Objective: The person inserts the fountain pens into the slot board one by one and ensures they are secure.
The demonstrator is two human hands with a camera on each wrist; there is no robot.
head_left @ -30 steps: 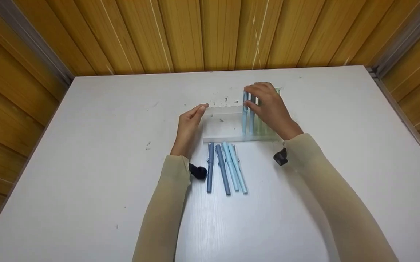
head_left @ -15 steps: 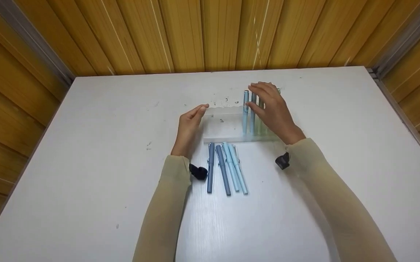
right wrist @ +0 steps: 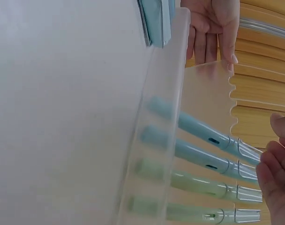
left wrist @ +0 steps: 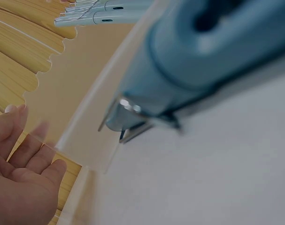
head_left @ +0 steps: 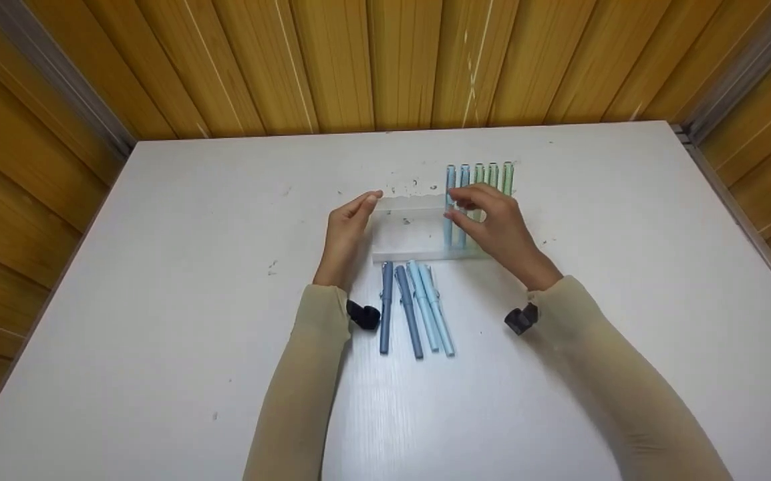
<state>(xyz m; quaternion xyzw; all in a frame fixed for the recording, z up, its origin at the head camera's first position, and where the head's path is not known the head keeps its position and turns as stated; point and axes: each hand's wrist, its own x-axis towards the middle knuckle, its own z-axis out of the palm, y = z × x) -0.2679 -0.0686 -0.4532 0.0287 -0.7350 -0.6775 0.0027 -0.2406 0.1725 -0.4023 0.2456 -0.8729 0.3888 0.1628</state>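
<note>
A clear plastic pen stand [head_left: 412,256] with a wavy top edge stands on the table. My left hand [head_left: 349,230] pinches its left edge between thumb and fingers. Toward its right end, two blue pens [head_left: 450,175] and several green pens [head_left: 508,175] stand in a row, clips up. My right hand [head_left: 502,227] is in front of these pens, thumb and fingers curved and apart, with nothing between them. In the right wrist view, its fingers [right wrist: 273,164] are close to the blue pen caps; contact is hard to tell.
Two dark blue pens [head_left: 386,307] and two light blue pens [head_left: 423,307] lie on the white table [head_left: 158,300] before the stand. One pen [left wrist: 189,61] looms blurred in the left wrist view. Wood-look panels [head_left: 399,67] rise behind the table.
My right hand has come away from the tops of the standing pens, down and toward me, uncovering the green pens. The left hand and the stand stay in place.
</note>
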